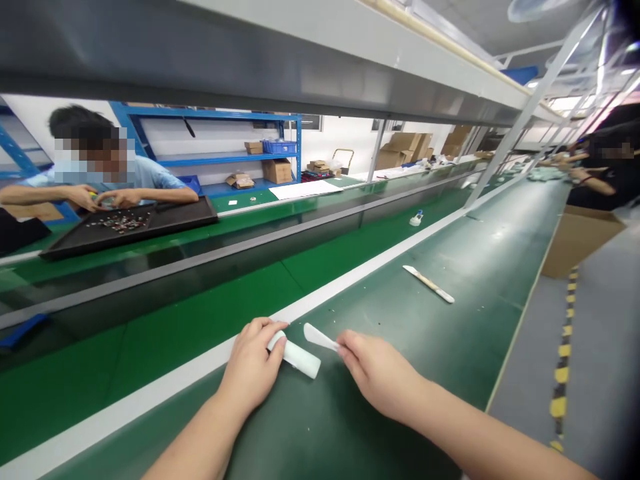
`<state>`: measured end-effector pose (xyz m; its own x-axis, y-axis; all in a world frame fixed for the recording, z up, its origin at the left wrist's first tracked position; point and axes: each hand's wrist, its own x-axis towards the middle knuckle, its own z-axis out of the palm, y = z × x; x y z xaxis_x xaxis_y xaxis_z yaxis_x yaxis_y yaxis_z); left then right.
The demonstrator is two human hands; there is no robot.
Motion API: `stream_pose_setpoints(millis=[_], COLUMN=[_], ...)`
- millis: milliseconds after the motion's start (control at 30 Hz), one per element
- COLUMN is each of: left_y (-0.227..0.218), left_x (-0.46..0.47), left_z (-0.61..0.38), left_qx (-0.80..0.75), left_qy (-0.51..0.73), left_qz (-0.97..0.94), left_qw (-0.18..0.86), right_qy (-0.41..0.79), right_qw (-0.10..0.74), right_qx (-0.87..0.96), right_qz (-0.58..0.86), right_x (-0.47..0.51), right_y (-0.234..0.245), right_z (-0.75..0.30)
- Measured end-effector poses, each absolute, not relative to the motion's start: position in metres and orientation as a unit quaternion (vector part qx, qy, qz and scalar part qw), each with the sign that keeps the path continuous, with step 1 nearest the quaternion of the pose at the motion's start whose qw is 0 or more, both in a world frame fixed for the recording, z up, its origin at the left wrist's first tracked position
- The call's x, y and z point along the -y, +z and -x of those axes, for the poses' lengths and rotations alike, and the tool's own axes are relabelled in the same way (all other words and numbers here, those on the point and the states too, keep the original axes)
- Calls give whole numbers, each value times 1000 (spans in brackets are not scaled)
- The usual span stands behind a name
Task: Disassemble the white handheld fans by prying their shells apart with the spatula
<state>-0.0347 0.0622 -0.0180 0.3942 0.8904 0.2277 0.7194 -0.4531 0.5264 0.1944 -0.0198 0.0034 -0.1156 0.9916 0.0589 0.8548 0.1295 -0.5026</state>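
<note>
My left hand point(256, 362) is closed around one end of a pale mint-green cylindrical piece point(301, 361), which lies tilted on the green work surface point(360, 297). Its other end points toward my right hand. Between the thumb and fingers of my right hand point(376, 370) is a thin white plastic scraper point(320, 337). The scraper's flat, rounded end points left, just above the piece and apart from it in the picture; its handle is hidden in my grip. Farther right lies a slim knife-like tool point(429, 285) with a white tip and a tan middle.
A white strip point(165, 385) separates my surface from the green conveyor belt point(240, 293). A small white item with a blue top point(416, 218) stands farther along. Across the belt, a person works over a black tray point(185, 217) of small parts. A cardboard box point(580, 240) stands at right.
</note>
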Motion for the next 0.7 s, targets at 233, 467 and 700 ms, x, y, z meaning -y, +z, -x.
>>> stream_pose_setpoints(millis=[233, 467, 700], left_y=[-28, -30, -32], left_x=[-63, -63, -63], left_z=[35, 36, 35], left_qx=[-483, -471, -462], left_qy=[219, 207, 197], left_qz=[-834, -840, -844], left_qw=[152, 172, 186], right_qy=[-2, -133, -146], right_qw=[119, 172, 200], right_qx=[792, 799, 777], right_qz=[599, 561, 579], right_x=[58, 67, 67], right_y=[-39, -53, -53], right_z=[-206, -198, -198])
